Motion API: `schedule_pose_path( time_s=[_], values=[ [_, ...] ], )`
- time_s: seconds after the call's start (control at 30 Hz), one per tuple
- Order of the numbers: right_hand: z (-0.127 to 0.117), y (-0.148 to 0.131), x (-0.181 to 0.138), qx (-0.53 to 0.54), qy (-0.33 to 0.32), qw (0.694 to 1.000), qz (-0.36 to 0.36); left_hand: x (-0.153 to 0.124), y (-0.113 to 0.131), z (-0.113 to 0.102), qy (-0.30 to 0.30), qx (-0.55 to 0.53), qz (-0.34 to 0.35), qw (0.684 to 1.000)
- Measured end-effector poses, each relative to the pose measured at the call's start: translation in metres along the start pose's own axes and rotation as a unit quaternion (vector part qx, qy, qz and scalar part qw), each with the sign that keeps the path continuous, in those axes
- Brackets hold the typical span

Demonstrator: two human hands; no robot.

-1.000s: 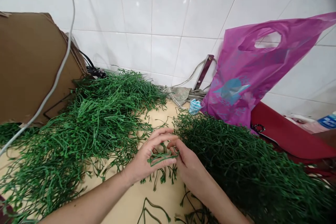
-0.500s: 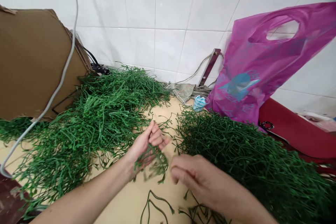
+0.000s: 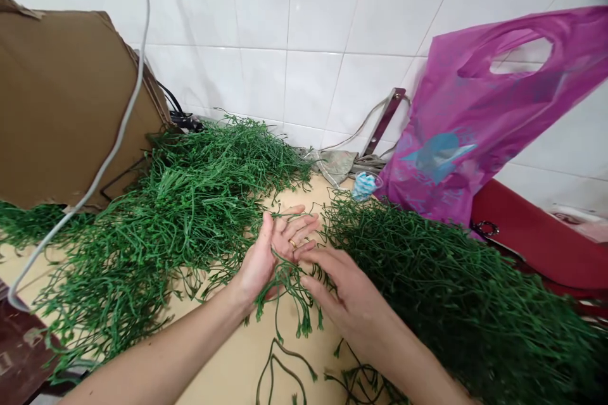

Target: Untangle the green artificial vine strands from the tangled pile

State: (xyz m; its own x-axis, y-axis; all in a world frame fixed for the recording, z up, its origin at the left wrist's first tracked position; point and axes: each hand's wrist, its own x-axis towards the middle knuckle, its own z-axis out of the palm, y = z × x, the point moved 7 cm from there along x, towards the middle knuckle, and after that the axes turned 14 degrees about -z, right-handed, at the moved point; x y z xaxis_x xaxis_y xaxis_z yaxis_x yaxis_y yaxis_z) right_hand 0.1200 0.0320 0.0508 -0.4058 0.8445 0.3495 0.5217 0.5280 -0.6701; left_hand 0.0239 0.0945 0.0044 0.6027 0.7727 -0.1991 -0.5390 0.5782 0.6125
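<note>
"What dominates the scene?"

"A pale worktop [image 3: 225,354], strewn with green stems: the bigger, brighter pile [image 3: 190,202] at left, a darker pile [image 3: 451,304] at right, below a magenta bag [image 3: 437,152] standing at the far right."

"And your hands?"

"Near centre. My left hand [image 3: 266,256] lies spread wide, palm up. My right hand [image 3: 344,288] reaches in beside it, thumb and forefinger parted; what its other fingers do, I cannot tell."

"What just changed?"

"A moment ago my left fingers were curled; now they have spread, and my right hand has come back in to meet them. A small bunch [image 3: 289,276] rests against my left palm, tips hanging toward me: loose, I judge, rather than gripped, and within the right's reach. Smallest detail: a gold ring [image 3: 293,243] on my left hand."
</note>
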Motion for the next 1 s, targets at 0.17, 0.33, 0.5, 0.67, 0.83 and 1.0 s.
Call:
schedule_pose_path(
  time_s=[0.17, 0.33, 0.5, 0.67, 0.83, 1.0],
  values=[
    [0.000, 0.026, -0.002, 0.035, 0.026, 0.998, 0.055, -0.003, 0.003, -0.005, 0.046, 0.055, 0.023, 0.997],
    [-0.057, 0.014, -0.006, -0.163, 0.064, 0.985, 0.005, -0.031, 0.034, 0.000, 0.159, 0.216, 0.244, 0.932],
    [-0.066, -0.005, -0.006, -0.238, 0.026, 0.970, -0.042, -0.067, 0.040, 0.051, 0.179, 0.593, 0.438, 0.651],
    [-0.063, -0.017, -0.002, -0.128, 0.047, 0.988, -0.069, -0.044, 0.008, 0.056, 0.077, 0.743, 0.273, 0.605],
    [-0.079, 0.009, -0.005, -0.073, 0.046, 0.996, 0.005, -0.033, 0.011, 0.040, 0.059, 0.680, 0.179, 0.709],
    [-0.101, 0.023, -0.014, -0.115, 0.105, 0.987, 0.029, -0.029, 0.021, 0.030, 0.061, 0.625, 0.156, 0.763]
  ],
)
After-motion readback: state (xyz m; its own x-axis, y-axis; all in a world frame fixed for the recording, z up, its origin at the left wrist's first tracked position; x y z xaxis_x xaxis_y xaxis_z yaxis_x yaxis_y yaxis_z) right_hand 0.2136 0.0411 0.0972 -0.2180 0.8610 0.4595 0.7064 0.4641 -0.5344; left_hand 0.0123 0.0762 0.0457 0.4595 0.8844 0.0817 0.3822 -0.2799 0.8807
